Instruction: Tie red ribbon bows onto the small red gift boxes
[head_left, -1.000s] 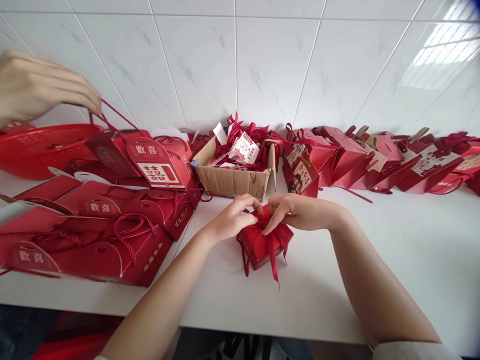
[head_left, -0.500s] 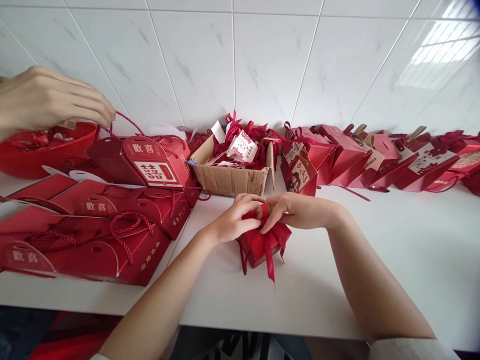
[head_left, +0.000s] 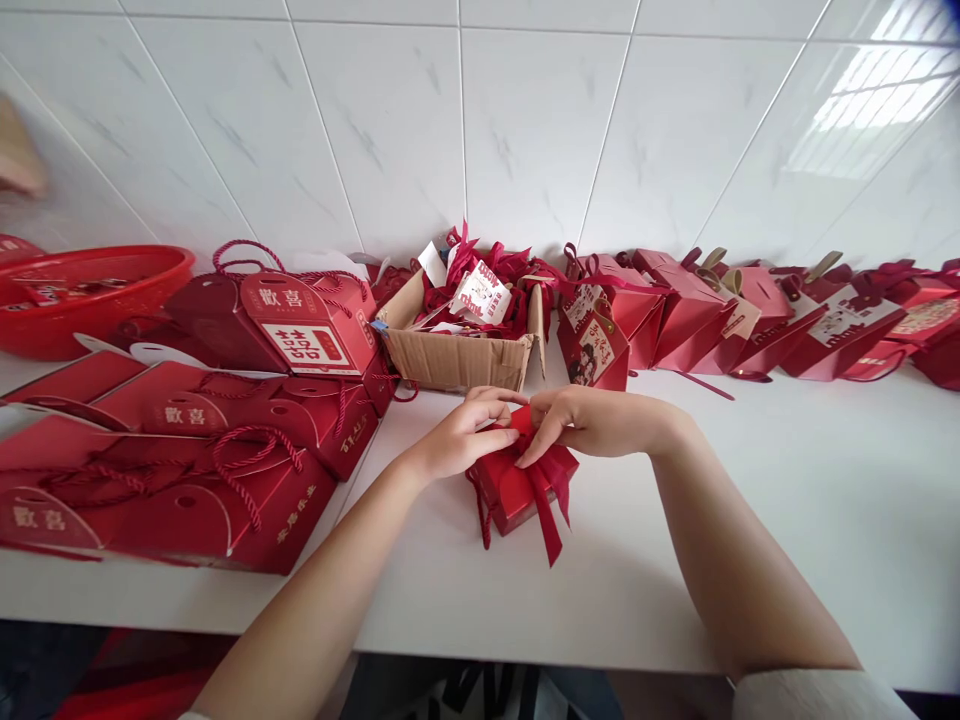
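In front of me on the white table sits a small red gift box [head_left: 504, 488] with a dark red twisted cord at its left side. A red ribbon [head_left: 550, 515] crosses its top, its tails hanging over the near edge. My left hand [head_left: 469, 437] reaches over the box's left side, fingers curled and pinching at the ribbon. From the right, my right hand [head_left: 581, 422] bends over the top, its index finger pressing on the ribbon's middle and the other fingers curled around it. The exact grip at the knot is partly hidden by the fingers.
Red gift boxes with rope handles [head_left: 165, 490] are stacked at left, before a red basin [head_left: 97, 300]. A cardboard box [head_left: 457, 360] of ribbons and tags stands against the tiled wall. Finished-looking red boxes [head_left: 690, 310] line the wall at right. Another person's hand [head_left: 19, 155] is at far left.
The other person's hand has let go of the rope handle at left and withdrawn to the edge. My hands stay at the ribbon; its tails have shifted slightly.
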